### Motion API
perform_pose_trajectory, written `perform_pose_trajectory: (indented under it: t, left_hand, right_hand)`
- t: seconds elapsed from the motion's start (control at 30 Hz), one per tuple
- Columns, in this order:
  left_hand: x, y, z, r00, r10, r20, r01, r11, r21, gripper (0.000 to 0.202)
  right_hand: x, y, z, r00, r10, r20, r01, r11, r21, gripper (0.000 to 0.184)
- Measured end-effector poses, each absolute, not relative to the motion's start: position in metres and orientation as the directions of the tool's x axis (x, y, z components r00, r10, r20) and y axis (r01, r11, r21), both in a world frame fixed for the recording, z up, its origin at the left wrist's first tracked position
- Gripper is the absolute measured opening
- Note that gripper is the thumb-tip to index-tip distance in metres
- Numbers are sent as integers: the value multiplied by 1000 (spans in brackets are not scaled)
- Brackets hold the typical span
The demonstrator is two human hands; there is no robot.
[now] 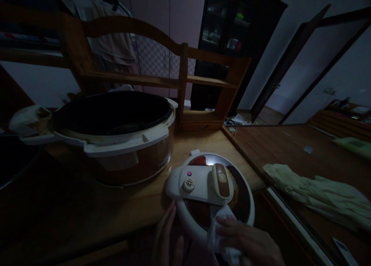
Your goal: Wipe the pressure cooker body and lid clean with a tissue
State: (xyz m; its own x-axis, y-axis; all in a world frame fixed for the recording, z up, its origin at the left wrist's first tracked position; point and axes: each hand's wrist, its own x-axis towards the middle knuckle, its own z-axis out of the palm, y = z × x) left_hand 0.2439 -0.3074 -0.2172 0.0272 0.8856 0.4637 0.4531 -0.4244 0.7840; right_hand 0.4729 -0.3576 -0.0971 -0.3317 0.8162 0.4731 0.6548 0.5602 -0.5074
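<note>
A round cooker lid (210, 188), white with a dark brown top and a handle, lies on the wooden desk (139, 198) near its front edge. My right hand (249, 243) is closed on a white cloth (218, 229) and presses it on the lid's near rim. At the lid's left edge rests my left hand (168, 237), its fingers stretched out flat and touching the rim. The open cooker body (116, 136) stands to the left behind the lid, its dark inner pot showing.
A wooden shelf unit (185, 84) rises behind the cooker. Pale gloves or cloth (315, 192) lie on a lower wooden surface to the right. A dark cabinet (232, 38) and a doorway stand farther back. The room is dim.
</note>
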Motion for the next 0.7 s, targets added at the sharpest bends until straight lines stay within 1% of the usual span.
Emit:
perform_pose_trajectory:
  t: [0.07, 0.1, 0.13, 0.2, 0.27, 0.3, 0.33, 0.37, 0.43, 0.53, 0.63, 0.7]
  left_hand:
    - [246, -309, -216, 31, 892, 451, 456, -414, 788, 52]
    - [247, -310, -216, 36, 892, 450, 454, -416, 788, 52]
    - [248, -310, -215, 40, 893, 449, 451, -417, 789, 52]
    - [249, -311, -214, 46, 895, 444, 446, -416, 792, 52]
    - [249, -312, -212, 45, 902, 430, 451, -402, 797, 52]
    - [249, -312, -211, 45, 906, 420, 454, -393, 799, 51]
    - [249, -312, -210, 48, 911, 410, 458, -385, 801, 51]
    - [249, -312, -209, 52, 915, 401, 464, -378, 801, 51]
    - [249, -312, -210, 61, 918, 392, 479, -372, 795, 50]
    - [249, -311, -213, 73, 909, 411, 508, -389, 769, 51]
    - [248, -308, -217, 90, 887, 452, 541, -425, 726, 53]
    - [247, -306, -219, 96, 870, 484, 559, -450, 697, 54]
  right_hand:
    - [485, -370, -96, -101, 909, 404, 655, 366, -660, 32]
    - [491, -376, -97, -15, 938, 348, 614, 283, -737, 32]
    - [497, -380, -99, 57, 953, 296, 547, 218, -808, 33]
    - [508, -386, -104, 186, 955, 231, 361, 152, -920, 36]
    - [513, -384, -107, 354, 915, 194, 179, 137, -974, 34]
    - [513, -381, -106, 439, 881, 176, 128, 133, -983, 32]
    - [511, -375, -105, 508, 844, 169, 117, 126, -985, 30]
    - [508, -368, -101, 556, 812, 177, 144, 116, -983, 29]
    - [498, -348, -91, 557, 795, 239, 272, 97, -957, 33]
    - [481, -314, -76, 408, 852, 329, 435, 135, -890, 42]
    - [468, -289, -71, 214, 924, 318, 532, 163, -831, 45]
    - [463, -280, -73, 120, 941, 317, 629, 175, -757, 43]
